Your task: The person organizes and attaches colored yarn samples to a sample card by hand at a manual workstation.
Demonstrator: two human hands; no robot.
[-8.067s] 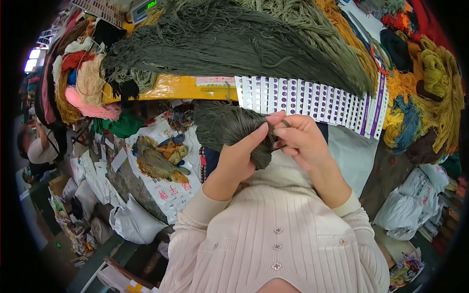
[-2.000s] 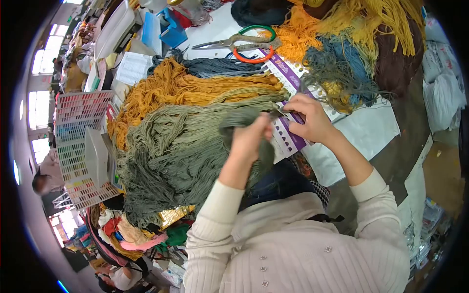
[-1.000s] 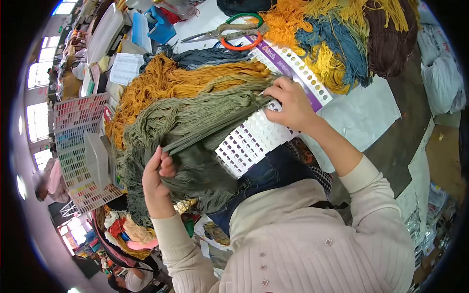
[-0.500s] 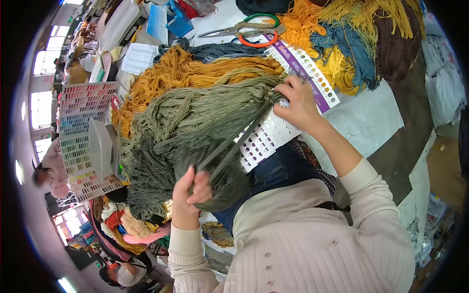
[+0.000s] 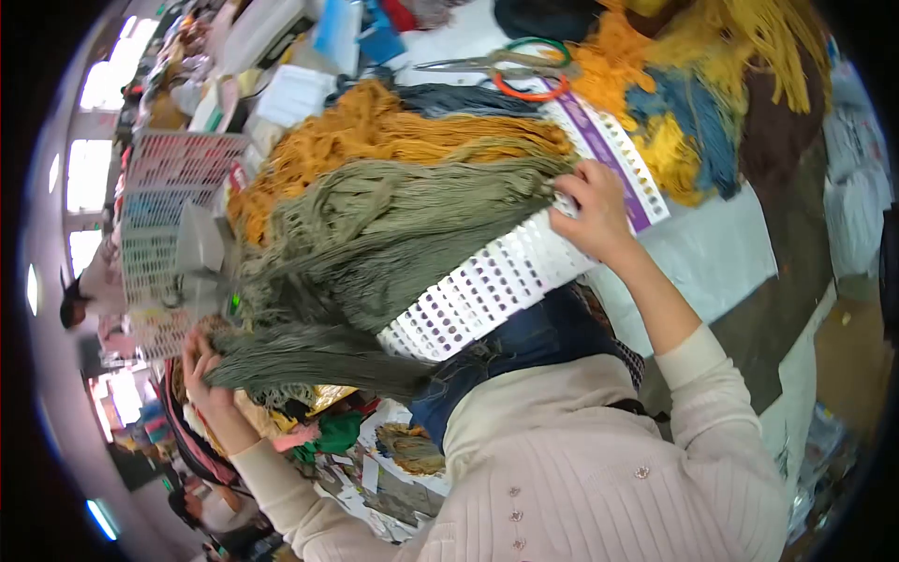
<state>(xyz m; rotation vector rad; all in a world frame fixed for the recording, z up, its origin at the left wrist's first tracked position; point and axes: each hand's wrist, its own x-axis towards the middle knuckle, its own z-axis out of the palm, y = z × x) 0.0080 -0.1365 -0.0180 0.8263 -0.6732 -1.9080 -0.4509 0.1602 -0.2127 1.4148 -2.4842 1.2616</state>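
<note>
Left hand: the left hand (image 5: pixel 201 370) was stretched far out to the person's left, fingers closed round the loose end of a dark green yarn bundle (image 5: pixel 318 361).
Right hand: the right hand (image 5: pixel 592 217) lay on the white sample card (image 5: pixel 487 290), fingers pressed together on the spot where the yarn met the card's upper edge.
Dark green yarn bundle: pulled out long between the two hands, lying along the near edge of the table (image 5: pixel 702 253), just below the card.
Olive yarn heap: a broad olive yarn heap (image 5: pixel 393 229) spread over the table, covering the far side of the card.
Orange yarn: the orange yarn (image 5: pixel 375 136) lay beyond the olive heap, touching it.
Scissors: the scissors (image 5: pixel 506 67), with green and orange handles, rested at the far end of the table, well apart from both hands.
Colour chart racks: the colour chart racks (image 5: pixel 159 215) stood to the left, near the left hand.
</note>
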